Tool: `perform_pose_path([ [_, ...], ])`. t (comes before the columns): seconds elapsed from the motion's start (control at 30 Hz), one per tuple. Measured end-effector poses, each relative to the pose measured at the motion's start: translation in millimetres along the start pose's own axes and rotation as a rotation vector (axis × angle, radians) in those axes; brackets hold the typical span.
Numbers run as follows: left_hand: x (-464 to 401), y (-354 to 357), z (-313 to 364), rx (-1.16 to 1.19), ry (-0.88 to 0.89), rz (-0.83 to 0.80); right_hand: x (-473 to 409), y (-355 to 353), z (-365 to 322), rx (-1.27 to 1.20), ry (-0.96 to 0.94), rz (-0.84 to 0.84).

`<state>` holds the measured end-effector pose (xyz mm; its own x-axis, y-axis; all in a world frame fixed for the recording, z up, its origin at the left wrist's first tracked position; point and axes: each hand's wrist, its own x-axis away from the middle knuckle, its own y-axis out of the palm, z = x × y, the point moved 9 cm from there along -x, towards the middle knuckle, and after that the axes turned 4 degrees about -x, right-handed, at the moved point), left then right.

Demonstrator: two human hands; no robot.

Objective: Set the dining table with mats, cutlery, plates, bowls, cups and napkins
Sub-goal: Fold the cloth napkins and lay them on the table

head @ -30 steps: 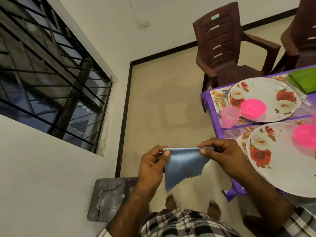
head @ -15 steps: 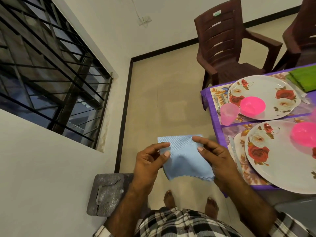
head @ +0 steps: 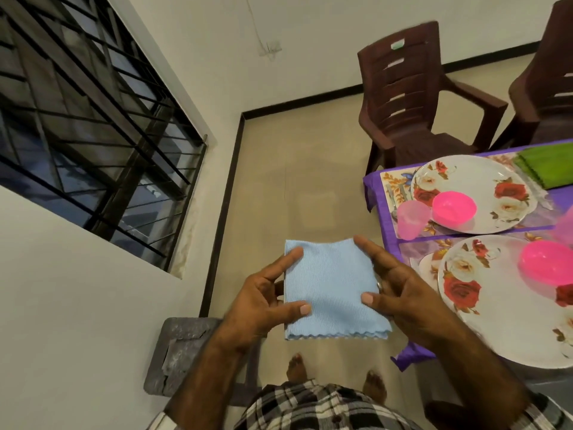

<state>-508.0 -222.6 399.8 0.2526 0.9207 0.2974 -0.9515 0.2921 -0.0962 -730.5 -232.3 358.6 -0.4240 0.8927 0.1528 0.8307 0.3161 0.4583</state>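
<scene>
A light blue cloth napkin [head: 331, 287], folded into a square with a scalloped lower edge, is held flat in the air over the floor. My left hand [head: 263, 302] pinches its left edge between thumb and fingers. My right hand [head: 400, 293] pinches its right edge the same way. To the right stands the table with a purple cloth [head: 376, 187]. On it lie two floral plates [head: 496, 181] [head: 502, 318], each with a pink bowl [head: 454, 206] [head: 548, 262]. A pink cup [head: 410, 220] stands left of the far plate, and a green napkin [head: 548, 167] lies at its right.
Two brown plastic chairs [head: 412, 97] [head: 548, 88] stand beyond the table. A barred window [head: 86, 119] fills the wall at left. A grey stone slab [head: 183, 352] lies on the floor by the wall, near my bare feet [head: 296, 367].
The napkin went from a hanging triangle to a flat folded square. Both hands shifted from its top corners to its side edges and rose slightly.
</scene>
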Motion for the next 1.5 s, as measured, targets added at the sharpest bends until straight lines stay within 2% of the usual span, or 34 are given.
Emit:
perform_pose_path([
  [0.07,3,5,1,-0.025,0.013,-0.070,0,1,1,-0.033,0.061,-0.030],
  [0.13,5,9,11,-0.048,0.059,-0.182,-2,-4,-9,0.056,0.056,0.046],
  [0.2,6,14,24,-0.119,0.112,-0.280,-9,-8,-23,0.229,0.024,0.077],
  [0.33,2,22,46,-0.227,0.212,-0.395,-14,14,-40,0.606,-0.035,-0.056],
  [0.47,-5,17,50,-0.202,0.171,-0.463,-18,16,-39,0.563,-0.025,-0.064],
  [0.53,-14,6,31,-0.178,0.085,-0.359,-16,14,-40,0.560,-0.046,-0.026],
  [0.67,-31,-13,-17,-0.087,-0.069,-0.061,-8,18,-45,0.306,-0.118,-0.008],
  [0.77,-30,-21,-18,0.200,-0.027,0.098,-5,14,-49,0.251,-0.182,0.032],
  [0.83,-33,-26,-17,0.421,0.000,0.182,-4,7,-51,0.222,-0.177,0.122],
  [0.9,-39,-21,-27,0.506,-0.070,0.261,-7,1,-44,0.255,-0.138,0.223],
  [1.0,-36,1,-54,0.541,-0.233,0.295,-15,-5,-24,0.227,-0.114,0.317],
  [1.03,-35,4,-58,0.538,-0.229,0.285,-17,-4,-21,0.196,-0.114,0.324],
  [1.13,-35,0,-49,0.460,-0.076,0.222,-17,-11,-22,0.164,-0.113,0.360],
  [1.23,-31,-9,-27,0.439,0.109,0.292,-11,-19,-27,0.034,-0.111,0.359],
  [1.3,-29,-9,-26,0.376,0.113,0.327,-10,-18,-28,0.048,-0.097,0.338],
  [1.4,-29,-5,-29,0.140,0.067,0.352,-13,-12,-25,0.162,-0.067,0.326],
  [1.5,-28,-7,-19,0.172,0.081,0.330,-13,-13,-22,0.130,-0.040,0.345],
])
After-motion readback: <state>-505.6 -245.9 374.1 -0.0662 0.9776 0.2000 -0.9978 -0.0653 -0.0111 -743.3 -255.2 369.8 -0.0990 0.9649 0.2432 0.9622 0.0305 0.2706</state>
